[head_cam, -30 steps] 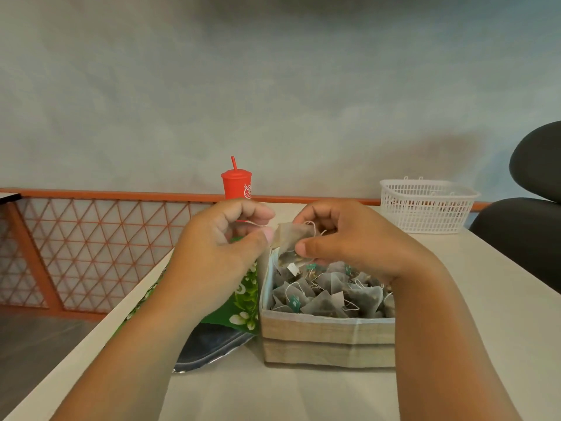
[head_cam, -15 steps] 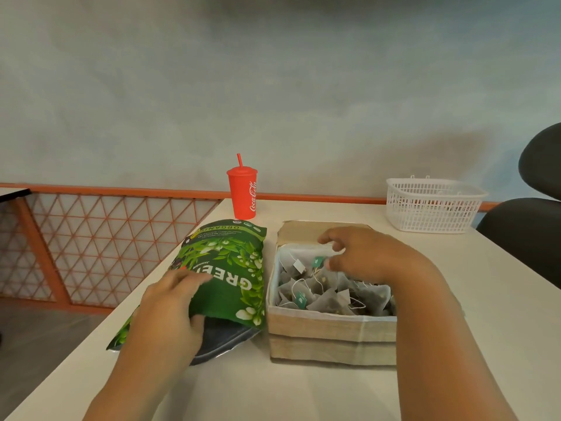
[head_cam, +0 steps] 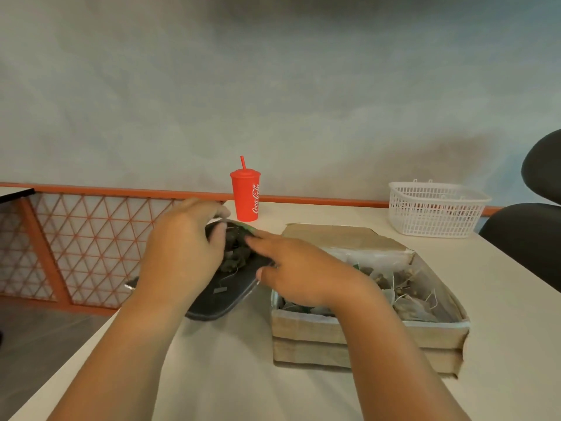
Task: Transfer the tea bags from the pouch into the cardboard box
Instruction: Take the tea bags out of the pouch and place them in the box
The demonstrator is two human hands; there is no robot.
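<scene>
The pouch [head_cam: 223,294] lies on the table left of the box, its mouth held wide so the dark lining shows. My left hand [head_cam: 182,253] grips the pouch's upper edge, fingers curled over it. Several tea bags [head_cam: 236,253] sit inside the mouth. My right hand [head_cam: 291,268] reaches across from the box side, its straight fingers at the pouch mouth beside those bags; whether they touch one I cannot tell. The cardboard box [head_cam: 364,332] stands to the right, its flap folded back, with several tea bags [head_cam: 406,287] piled inside. My right forearm crosses the box's near left corner.
A red cup with a straw [head_cam: 246,196] stands behind the pouch. A white plastic basket [head_cam: 434,208] sits at the back right, with a black chair [head_cam: 528,238] beyond the table's right edge. An orange lattice railing [head_cam: 91,247] runs past the table's left edge.
My right hand left the box and moved left to the pouch mouth. My left hand rose from the pouch's near end to its upper edge, pulling it open so the lining now faces me.
</scene>
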